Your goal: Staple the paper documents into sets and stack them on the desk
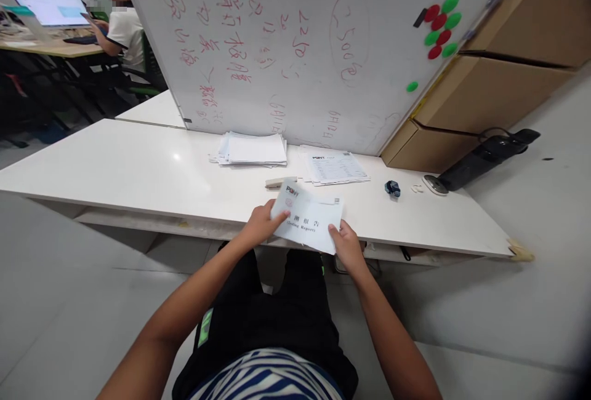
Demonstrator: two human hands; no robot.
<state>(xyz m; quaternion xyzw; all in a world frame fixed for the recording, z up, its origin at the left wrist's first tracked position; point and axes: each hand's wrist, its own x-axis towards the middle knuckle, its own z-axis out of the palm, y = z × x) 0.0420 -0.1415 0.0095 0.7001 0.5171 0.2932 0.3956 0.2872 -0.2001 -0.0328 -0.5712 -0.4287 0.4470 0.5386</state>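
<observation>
Between my two hands I hold a printed testing report (307,212), white sheets with "PONY" at the top left corner. My left hand (264,223) grips its left edge, thumb on top. At the lower right corner my right hand (345,243) pinches it, thumb on the front. The fingers under the paper are hidden. Just behind the report lies a pale stapler-like object (277,183), partly covered by it. A stack of white papers (256,149) sits farther back to the left. Printed sheets with a "PONY" heading (335,168) lie to the right.
A whiteboard (305,49) with red writing and round magnets stands along the desk's (115,160) back. Cardboard boxes (512,92) are stacked at the right. A black bottle (484,157) and a small blue object (392,189) are nearby. A person (127,34) sits at the far left.
</observation>
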